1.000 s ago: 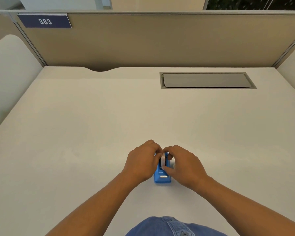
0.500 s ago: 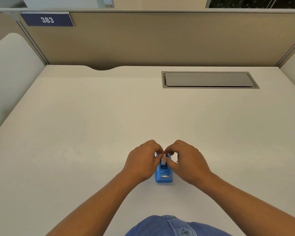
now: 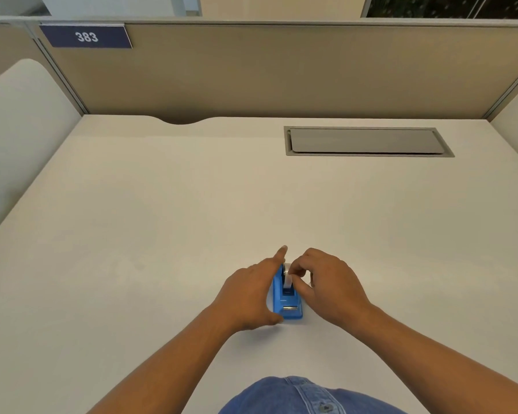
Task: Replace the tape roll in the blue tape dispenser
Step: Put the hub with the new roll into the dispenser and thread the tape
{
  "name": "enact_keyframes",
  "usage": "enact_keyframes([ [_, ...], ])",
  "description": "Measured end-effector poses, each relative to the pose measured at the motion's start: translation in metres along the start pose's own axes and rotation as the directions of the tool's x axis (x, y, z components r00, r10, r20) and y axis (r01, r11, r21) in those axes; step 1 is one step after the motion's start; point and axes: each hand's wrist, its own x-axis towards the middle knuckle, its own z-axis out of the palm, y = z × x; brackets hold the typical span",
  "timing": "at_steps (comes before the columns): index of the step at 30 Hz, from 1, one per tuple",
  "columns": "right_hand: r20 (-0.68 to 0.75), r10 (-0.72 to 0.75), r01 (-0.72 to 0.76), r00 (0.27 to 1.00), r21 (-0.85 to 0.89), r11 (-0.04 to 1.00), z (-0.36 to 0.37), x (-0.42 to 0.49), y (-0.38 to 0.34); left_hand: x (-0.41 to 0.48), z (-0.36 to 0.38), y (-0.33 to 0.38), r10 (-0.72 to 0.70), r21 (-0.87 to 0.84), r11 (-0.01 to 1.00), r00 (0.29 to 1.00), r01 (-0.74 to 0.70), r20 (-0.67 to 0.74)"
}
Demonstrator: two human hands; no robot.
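Observation:
The small blue tape dispenser (image 3: pixel 287 306) stands on the white desk (image 3: pixel 162 219) near its front edge, cutter end toward me. A pale tape roll (image 3: pixel 287 277) sits in its slot. My left hand (image 3: pixel 248 294) lies flat against the dispenser's left side, thumb at the near corner and fingers stretched forward, steadying it. My right hand (image 3: pixel 326 282) is at the right side, thumb and forefinger pinched on the tape roll's loose end. Part of the roll is hidden by my fingers.
A grey cable-hatch lid (image 3: pixel 368 141) is set into the desk at the back right. Beige partition panels (image 3: pixel 281 73) wall the desk behind and at both sides, with a blue "383" sign (image 3: pixel 86 36) at the top left. My denim shirt (image 3: pixel 305 397) shows at the bottom.
My left hand has let go of the roll, opened flat and dropped to the dispenser's left side. My right hand keeps its pinch on the tape.

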Motion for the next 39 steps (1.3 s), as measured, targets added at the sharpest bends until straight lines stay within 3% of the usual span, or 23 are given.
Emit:
enact_keyframes([
  [4,0.011,-0.021,0.021,1.0,-0.006,1.0,-0.001,-0.005,-0.006,0.0,0.007,-0.003,-0.041,-0.053,0.998,0.996,0.037,-0.078],
  [10,0.041,-0.08,0.081,0.996,-0.027,0.996,-0.001,-0.024,-0.013,0.001,0.01,-0.004,-0.049,-0.067,0.997,0.995,0.044,-0.087],
  [26,0.027,-0.377,0.369,0.926,-0.281,0.886,0.028,-0.058,0.003,0.001,0.018,-0.009,-0.05,-0.093,0.995,0.993,0.04,-0.108],
  [34,-0.086,-0.526,0.463,0.846,-0.372,0.805,0.048,-0.051,0.023,-0.003,0.018,-0.007,-0.02,-0.163,0.987,0.998,0.009,-0.063],
  [39,-0.111,-0.503,0.437,0.857,-0.359,0.824,0.057,-0.056,0.033,-0.005,0.021,-0.003,-0.026,-0.158,0.987,0.993,0.007,-0.114],
])
